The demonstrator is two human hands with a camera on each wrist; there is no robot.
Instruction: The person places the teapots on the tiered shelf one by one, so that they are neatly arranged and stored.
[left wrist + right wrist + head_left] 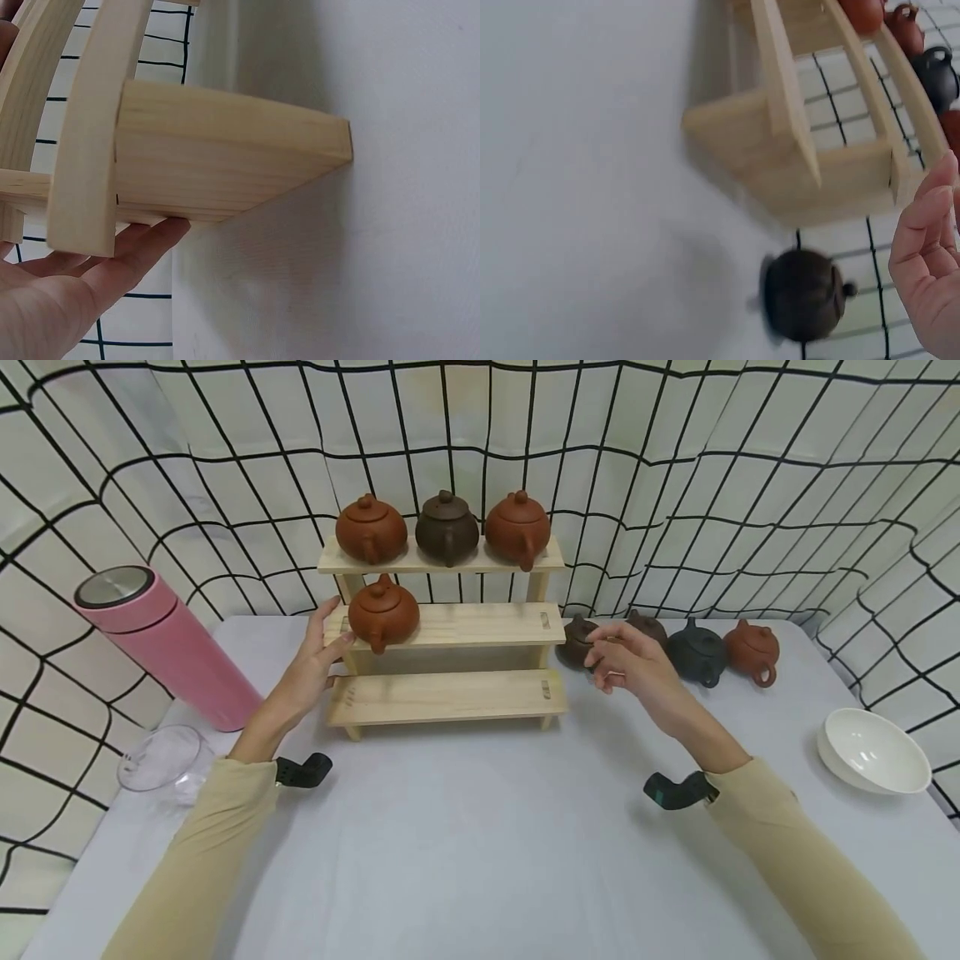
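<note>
A three-tier wooden shelf (450, 697) stands on the white table. My left hand (303, 664) rests against its left side, and in the left wrist view the fingers (142, 251) lie nearly straight along the end panel. Close to that thumb, a reddish-brown teapot (384, 613) sits at the left of the middle tier. The top tier bears an orange-brown teapot (371, 531), a dark brown teapot (447, 529) and another reddish teapot (517, 529). My right hand (633, 668), fingers loosely bent and empty, is over the table near a small dark brown teapot (576, 642) beside the shelf.
Right of the shelf stand another brown teapot (648, 627), a black teapot (697, 653) and a red teapot (752, 652). A white bowl (873, 752) is at the far right. At left are a pink thermos (176, 652) and a clear plastic container (168, 760). Black wire mesh (487, 452) backs the table.
</note>
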